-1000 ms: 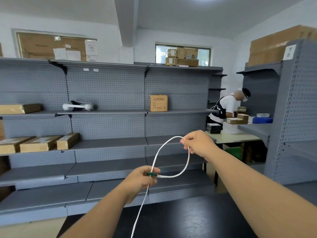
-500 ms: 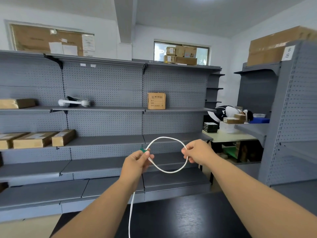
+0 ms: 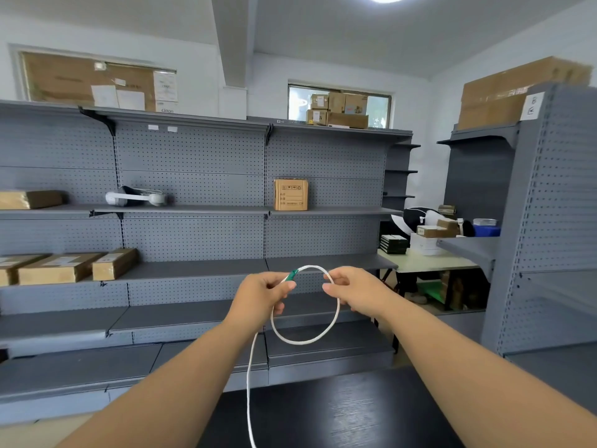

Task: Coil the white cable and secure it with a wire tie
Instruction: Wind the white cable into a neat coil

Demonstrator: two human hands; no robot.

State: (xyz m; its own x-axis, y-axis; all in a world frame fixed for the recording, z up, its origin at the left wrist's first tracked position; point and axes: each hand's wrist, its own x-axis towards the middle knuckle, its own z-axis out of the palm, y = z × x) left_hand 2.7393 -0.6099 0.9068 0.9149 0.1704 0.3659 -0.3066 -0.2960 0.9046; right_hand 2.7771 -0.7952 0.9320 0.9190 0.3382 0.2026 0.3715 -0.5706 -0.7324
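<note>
While the left hand (image 3: 262,294) pinches the white cable (image 3: 303,341) at its green end (fingers curled), the right hand (image 3: 357,291) grips the loop's opposite side.

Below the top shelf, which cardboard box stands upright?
The square box standing alone to the right of the white headset, printed face forward; the others lie flat.

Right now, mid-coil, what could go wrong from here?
The white cable has one loop, held only by the left hand near the green connector and the right hand; it could spring open. Its tail hangs out of view and might snag. No wire tie shows; both hands are busy.
</note>
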